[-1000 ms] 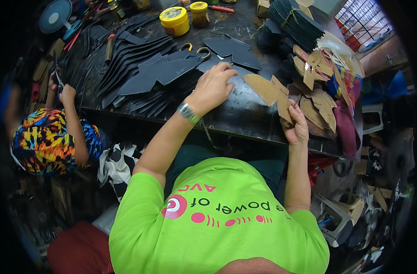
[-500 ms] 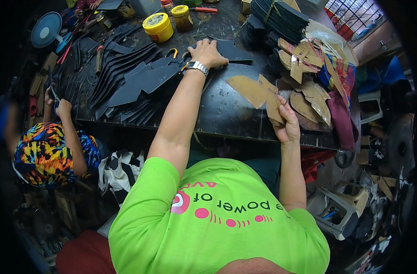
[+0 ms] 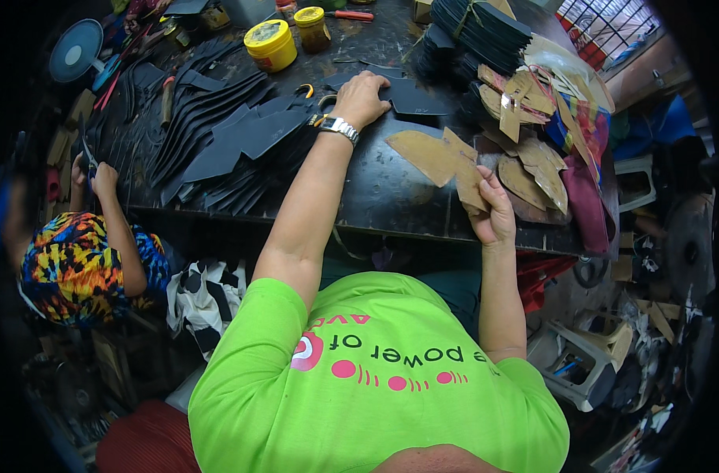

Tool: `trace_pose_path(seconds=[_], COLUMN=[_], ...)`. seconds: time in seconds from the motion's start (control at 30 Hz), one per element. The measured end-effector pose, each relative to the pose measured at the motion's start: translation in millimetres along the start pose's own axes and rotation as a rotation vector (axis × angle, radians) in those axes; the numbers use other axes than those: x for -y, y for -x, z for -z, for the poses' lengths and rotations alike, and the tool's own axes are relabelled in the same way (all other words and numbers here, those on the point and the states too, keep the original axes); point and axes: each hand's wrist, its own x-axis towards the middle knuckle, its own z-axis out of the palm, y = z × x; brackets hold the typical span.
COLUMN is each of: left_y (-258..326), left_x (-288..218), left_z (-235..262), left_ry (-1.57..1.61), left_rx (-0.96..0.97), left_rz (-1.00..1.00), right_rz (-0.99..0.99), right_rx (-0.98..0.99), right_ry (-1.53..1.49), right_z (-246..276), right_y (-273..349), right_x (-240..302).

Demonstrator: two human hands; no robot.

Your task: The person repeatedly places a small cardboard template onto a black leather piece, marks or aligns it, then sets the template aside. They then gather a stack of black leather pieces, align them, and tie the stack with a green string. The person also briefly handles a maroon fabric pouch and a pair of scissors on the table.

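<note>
My left hand [image 3: 362, 99], with a metal watch at its wrist, reaches over the table, fingers curled on a flat black cut piece [image 3: 419, 98]. Part of that piece is hidden beneath the hand. My right hand [image 3: 495, 206] pinches the near end of a brown cardboard pattern [image 3: 426, 157], thumb against its edge. The pattern's broad, pointed part stretches left over the dark tabletop [image 3: 359, 189]. Just left of my left wrist lie the orange-and-black handles of a pair of scissors [image 3: 306, 91]. Overlapping black cut pieces [image 3: 237, 146] spread out further left.
Brown patterns [image 3: 525, 185] lie beyond my right hand, below a tied stack of black pieces [image 3: 485, 31]. Yellow-lidded tubs [image 3: 270, 46] stand at the back. On the left, a co-worker in a colourful shirt [image 3: 76, 264] holds scissors [image 3: 89, 156]. A hammer handle [image 3: 168, 102] lies among the pieces.
My left hand has come slightly nearer and right, its fingers more curled, and the black piece has shifted with it. My right hand keeps the cardboard pattern in nearly the same place.
</note>
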Motion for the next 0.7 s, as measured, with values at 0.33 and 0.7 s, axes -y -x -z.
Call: trace_pose_path(seconds=[0.33, 0.7], left_y=[5.9, 170.7], left_x=[-12.8, -69.8], left_z=[7.0, -8.9], left_ry=[-0.088, 0.097], left_rx=[-0.322, -0.121], left_rz=[-0.161, -0.57], right_rz=[0.021, 0.033], right_rx=[0.037, 0.273], right_ry=[0.014, -0.259], right_z=[-1.2, -23.3], right_y=[-0.1, 9.8], right_x=[1.2, 22.1])
